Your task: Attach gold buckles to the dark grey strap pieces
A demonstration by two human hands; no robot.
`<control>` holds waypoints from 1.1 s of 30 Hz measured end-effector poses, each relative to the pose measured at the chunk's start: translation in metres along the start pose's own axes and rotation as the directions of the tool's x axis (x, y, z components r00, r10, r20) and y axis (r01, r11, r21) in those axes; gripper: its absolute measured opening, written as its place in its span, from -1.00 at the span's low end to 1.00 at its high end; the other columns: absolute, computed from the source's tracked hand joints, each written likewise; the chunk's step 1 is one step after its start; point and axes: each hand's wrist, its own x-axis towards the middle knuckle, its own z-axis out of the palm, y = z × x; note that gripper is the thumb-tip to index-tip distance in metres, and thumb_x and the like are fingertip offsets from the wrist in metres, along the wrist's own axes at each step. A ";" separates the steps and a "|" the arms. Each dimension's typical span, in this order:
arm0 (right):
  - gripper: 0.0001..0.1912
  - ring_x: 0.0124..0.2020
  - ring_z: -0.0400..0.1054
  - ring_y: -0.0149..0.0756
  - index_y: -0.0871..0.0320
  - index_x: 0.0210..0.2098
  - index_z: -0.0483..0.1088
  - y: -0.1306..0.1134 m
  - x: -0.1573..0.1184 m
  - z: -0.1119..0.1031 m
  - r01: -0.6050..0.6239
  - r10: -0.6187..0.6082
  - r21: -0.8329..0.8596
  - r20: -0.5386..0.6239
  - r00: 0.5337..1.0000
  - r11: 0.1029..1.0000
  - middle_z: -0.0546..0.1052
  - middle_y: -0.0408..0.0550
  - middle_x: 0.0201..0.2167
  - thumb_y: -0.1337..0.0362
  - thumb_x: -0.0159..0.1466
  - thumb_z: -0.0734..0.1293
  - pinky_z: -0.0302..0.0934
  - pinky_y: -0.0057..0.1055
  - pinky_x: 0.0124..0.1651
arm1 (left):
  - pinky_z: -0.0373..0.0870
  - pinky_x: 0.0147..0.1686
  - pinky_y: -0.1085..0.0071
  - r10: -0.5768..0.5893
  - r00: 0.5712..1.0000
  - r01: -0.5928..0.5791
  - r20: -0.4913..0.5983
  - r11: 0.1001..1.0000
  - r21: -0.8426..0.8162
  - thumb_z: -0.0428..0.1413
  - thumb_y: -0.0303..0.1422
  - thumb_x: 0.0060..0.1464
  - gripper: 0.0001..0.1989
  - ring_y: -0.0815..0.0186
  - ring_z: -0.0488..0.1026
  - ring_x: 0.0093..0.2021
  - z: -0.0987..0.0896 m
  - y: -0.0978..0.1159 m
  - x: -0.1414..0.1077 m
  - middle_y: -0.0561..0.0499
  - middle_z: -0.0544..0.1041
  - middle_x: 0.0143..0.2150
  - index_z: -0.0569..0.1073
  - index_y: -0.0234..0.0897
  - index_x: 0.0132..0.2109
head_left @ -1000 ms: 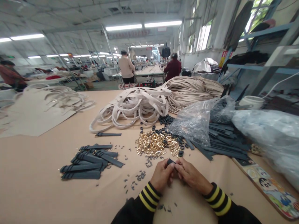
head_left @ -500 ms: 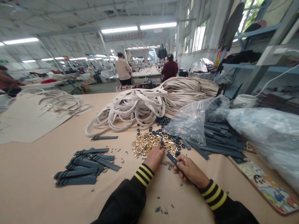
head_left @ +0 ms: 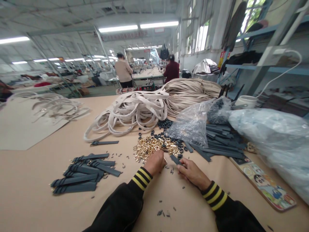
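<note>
My right hand [head_left: 193, 173] grips a short dark strap [head_left: 175, 159] between thumb and fingers, its free end pointing up and left. At the near edge of a heap of gold buckles [head_left: 149, 146], my left hand [head_left: 155, 162] is closed, with a gold buckle [head_left: 165, 160] showing at its fingertips. A small gap separates that buckle from the strap's end. Small dark loops [head_left: 165, 124] lie behind and beside the heap. Left of my hands is a pile of dark straps fitted with buckles [head_left: 84, 174].
Pale webbing [head_left: 137, 111] and a strap bundle [head_left: 193, 93] lie at the back. To the right are clear plastic bags [head_left: 190, 124], loose dark straps [head_left: 222, 141] and a cartoon-patterned board [head_left: 263, 183]. Dark scraps [head_left: 160, 212] dot the table. Two people stand beyond.
My left hand has drawn back slightly from the buckle heap, and a gold buckle now shows at its fingertips. My right hand keeps hold of the strap. The view has shifted slightly.
</note>
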 end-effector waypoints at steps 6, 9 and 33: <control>-0.75 -0.61 0.12 -0.49 0.22 -0.43 0.31 -0.003 0.001 -0.002 0.144 -0.144 -0.036 0.008 0.990 0.989 0.28 -0.21 -0.60 0.13 0.16 0.23 0.00 -0.54 -0.58 | 0.18 -0.43 0.47 -0.038 0.988 -0.050 -0.149 0.839 -0.542 -0.10 -0.41 0.01 -0.90 0.40 0.27 -0.45 0.005 0.036 -0.027 0.06 0.34 -0.47 0.27 -0.30 -0.39; -0.73 -0.64 0.09 -0.51 0.24 -0.52 0.29 -0.003 0.000 -0.003 0.132 -0.131 -0.007 0.043 0.990 0.991 0.28 -0.20 -0.64 0.15 0.17 0.22 -0.04 -0.55 -0.61 | 0.23 -0.46 0.48 -0.117 0.989 0.002 -0.086 0.601 -0.799 -0.07 -0.36 0.01 -0.87 0.43 0.28 -0.49 0.013 0.045 -0.029 0.06 0.35 -0.48 0.32 -0.32 -0.37; -0.74 -0.78 0.00 -0.61 0.23 -0.44 0.26 -0.006 -0.003 -0.002 -0.039 0.020 0.241 0.078 0.997 0.970 0.30 -0.24 -0.64 0.12 0.12 0.26 -0.16 -0.61 -0.76 | 0.31 -0.52 0.53 -0.242 0.961 0.138 0.130 0.019 -0.990 0.15 -0.30 -0.15 -0.72 0.46 0.35 -0.53 0.023 0.035 -0.027 0.05 0.42 -0.51 0.36 -0.41 -0.29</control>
